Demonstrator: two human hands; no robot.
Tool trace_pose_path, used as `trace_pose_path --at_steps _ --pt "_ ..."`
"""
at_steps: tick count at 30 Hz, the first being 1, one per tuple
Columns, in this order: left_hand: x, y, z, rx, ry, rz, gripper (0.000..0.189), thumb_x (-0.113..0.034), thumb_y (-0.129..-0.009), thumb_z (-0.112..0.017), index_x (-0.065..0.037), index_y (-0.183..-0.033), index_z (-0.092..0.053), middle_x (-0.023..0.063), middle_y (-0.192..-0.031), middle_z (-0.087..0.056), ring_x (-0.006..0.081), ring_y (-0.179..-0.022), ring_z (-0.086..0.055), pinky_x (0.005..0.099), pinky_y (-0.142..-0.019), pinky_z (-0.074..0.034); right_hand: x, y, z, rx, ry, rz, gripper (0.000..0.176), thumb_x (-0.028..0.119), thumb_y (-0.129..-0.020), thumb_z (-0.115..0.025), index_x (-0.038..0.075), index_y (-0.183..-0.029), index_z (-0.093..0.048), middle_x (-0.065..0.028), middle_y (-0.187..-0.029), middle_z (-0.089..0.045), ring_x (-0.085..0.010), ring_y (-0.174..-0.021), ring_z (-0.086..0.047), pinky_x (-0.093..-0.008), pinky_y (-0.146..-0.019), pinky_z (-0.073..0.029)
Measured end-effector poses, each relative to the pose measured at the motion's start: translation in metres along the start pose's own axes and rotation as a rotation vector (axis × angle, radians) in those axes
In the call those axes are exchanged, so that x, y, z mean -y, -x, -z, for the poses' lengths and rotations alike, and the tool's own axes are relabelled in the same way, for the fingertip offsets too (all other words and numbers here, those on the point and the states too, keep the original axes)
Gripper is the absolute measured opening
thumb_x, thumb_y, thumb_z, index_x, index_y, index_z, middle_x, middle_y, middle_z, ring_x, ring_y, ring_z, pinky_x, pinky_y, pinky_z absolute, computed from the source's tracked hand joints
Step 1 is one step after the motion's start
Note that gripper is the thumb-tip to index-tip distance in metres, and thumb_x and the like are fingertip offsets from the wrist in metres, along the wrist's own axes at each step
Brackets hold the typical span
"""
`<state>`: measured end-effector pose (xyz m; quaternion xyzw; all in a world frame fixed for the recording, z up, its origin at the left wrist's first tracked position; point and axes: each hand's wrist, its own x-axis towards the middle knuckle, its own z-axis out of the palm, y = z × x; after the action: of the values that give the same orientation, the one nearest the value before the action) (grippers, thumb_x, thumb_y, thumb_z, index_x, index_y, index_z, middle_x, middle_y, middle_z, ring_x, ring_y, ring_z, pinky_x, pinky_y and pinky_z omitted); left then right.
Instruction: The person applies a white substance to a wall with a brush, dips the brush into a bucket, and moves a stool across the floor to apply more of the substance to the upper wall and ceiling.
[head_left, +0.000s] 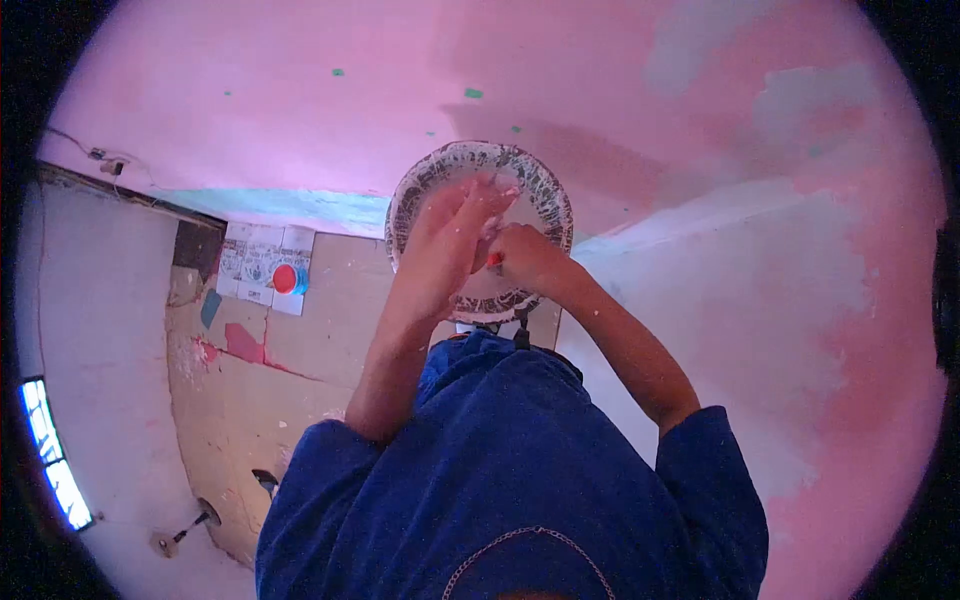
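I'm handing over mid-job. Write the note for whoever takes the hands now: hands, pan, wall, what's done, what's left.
Left hand: fingers stretched out, lying in the round pan, smeared white.
Right hand: fist shut on a red-handled tool, in the pan's near side.
Pan: in front of the chest, coated with white paste.
Done: white patches on the pink wall.
Left: large areas of the wall are bare pink.
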<state>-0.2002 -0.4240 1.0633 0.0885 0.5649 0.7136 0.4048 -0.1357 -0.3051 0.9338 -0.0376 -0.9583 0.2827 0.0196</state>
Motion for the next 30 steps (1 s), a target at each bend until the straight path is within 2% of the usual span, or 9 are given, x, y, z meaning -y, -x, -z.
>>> trace_pose_path --at_steps 3,5,7,11,16,18,20,24,30 --pt "-0.009 -0.002 0.015 0.124 -0.044 -0.010 0.030 -0.023 -0.083 -0.049 -0.002 -0.104 -0.049 -0.0051 -0.062 -0.038 0.0013 -0.047 -0.028 0.0169 -0.039 -0.018 0.006 -0.001 0.027 0.190 0.001 -0.092 0.018 0.019 -0.068 -0.061 0.004 -0.078 -0.062 -0.0164 -0.081 -0.059 -0.0317 -0.075 -0.056 -0.0354 -0.069 -0.045" --pt "-0.015 -0.004 0.022 0.201 -0.055 0.035 0.037 -0.027 -0.081 -0.052 -0.001 -0.106 -0.050 -0.0049 -0.065 -0.044 0.0007 -0.052 -0.034 0.0157 -0.044 -0.023 0.010 0.018 0.066 -0.089 -0.342 -0.088 0.018 0.015 -0.066 -0.064 0.001 -0.077 -0.062 -0.0110 -0.069 -0.060 -0.0236 -0.066 -0.059 -0.0311 -0.065 -0.045" --pt "-0.016 -0.005 0.020 0.145 -0.023 0.031 0.036 -0.027 -0.080 -0.053 -0.001 -0.105 -0.049 -0.0050 -0.064 -0.043 0.0009 -0.051 -0.034 0.0159 -0.044 -0.023 0.011 0.038 0.086 -0.266 -0.681 -0.321 0.012 0.007 -0.066 -0.067 0.001 -0.074 -0.061 -0.0028 -0.073 -0.060 -0.0103 -0.069 -0.056 -0.0245 -0.062 -0.045" --pt "-0.024 -0.009 0.028 0.211 -0.010 0.044 0.034 -0.025 -0.080 -0.053 -0.002 -0.103 -0.048 -0.0052 -0.063 -0.042 0.0011 -0.052 -0.033 0.0165 -0.043 -0.022 -0.012 0.073 0.056 -0.443 -0.810 -0.556 0.019 0.008 -0.070 -0.065 0.004 -0.087 -0.057 -0.0050 -0.080 -0.060 -0.0141 -0.071 -0.058 -0.0255 -0.063 -0.048" --pt "-0.016 -0.018 0.036 0.247 0.032 0.073 0.029 -0.024 -0.082 -0.051 -0.003 -0.102 -0.049 -0.0055 -0.063 -0.041 0.0014 -0.052 -0.033 0.0166 -0.043 -0.021 -0.008 0.100 0.011 -0.882 -1.381 -0.735 0.014 0.015 -0.079 -0.054 0.008 -0.091 -0.051 -0.0057 -0.086 -0.056 -0.0171 -0.077 -0.057 -0.0308 -0.067 -0.049" --pt "-0.022 -0.023 0.033 0.388 0.030 0.079 0.027 -0.024 -0.083 -0.050 -0.004 -0.101 -0.049 -0.0056 -0.064 -0.041 0.0014 -0.051 -0.032 0.0164 -0.042 -0.021 0.001 0.098 0.001 -0.928 -1.426 -0.740 0.012 0.015 -0.080 -0.054 0.009 -0.090 -0.051 -0.0044 -0.084 -0.056 -0.0169 -0.075 -0.057 -0.0312 -0.067 -0.049" --pt "-0.025 -0.012 0.022 0.168 0.081 0.109 0.021 -0.022 -0.083 -0.049 -0.006 -0.096 -0.050 -0.0061 -0.062 -0.039 0.0010 -0.047 -0.029 0.0162 -0.040 -0.019 0.008 0.102 0.009 -0.995 -1.462 -0.689 0.011 0.016 -0.080 -0.054 0.009 -0.088 -0.052 -0.0037 -0.082 -0.056 -0.0158 -0.075 -0.058 -0.0299 -0.067 -0.050" --pt "-0.014 -0.017 0.035 0.321 0.066 0.053 0.020 -0.022 -0.083 -0.048 -0.006 -0.095 -0.050 -0.0064 -0.060 -0.037 0.0006 -0.046 -0.027 0.0157 -0.039 -0.017 -0.008 0.112 0.020 -1.135 -1.753 -0.544 0.004 0.008 -0.079 -0.054 0.008 -0.082 -0.051 -0.0037 -0.081 -0.056 -0.0139 -0.074 -0.057 -0.0272 -0.068 -0.051" --pt "-0.024 -0.015 0.031 0.308 0.061 0.079 0.019 -0.022 -0.083 -0.045 -0.006 -0.092 -0.050 -0.0068 -0.059 -0.035 0.0004 -0.044 -0.025 0.0157 -0.037 -0.015 -0.007 0.087 0.117 -1.410 -1.132 -0.255 0.014 0.005 -0.072 -0.063 0.004 -0.081 -0.052 -0.0051 -0.081 -0.057 -0.0152 -0.077 -0.056 -0.0286 -0.069 -0.049"
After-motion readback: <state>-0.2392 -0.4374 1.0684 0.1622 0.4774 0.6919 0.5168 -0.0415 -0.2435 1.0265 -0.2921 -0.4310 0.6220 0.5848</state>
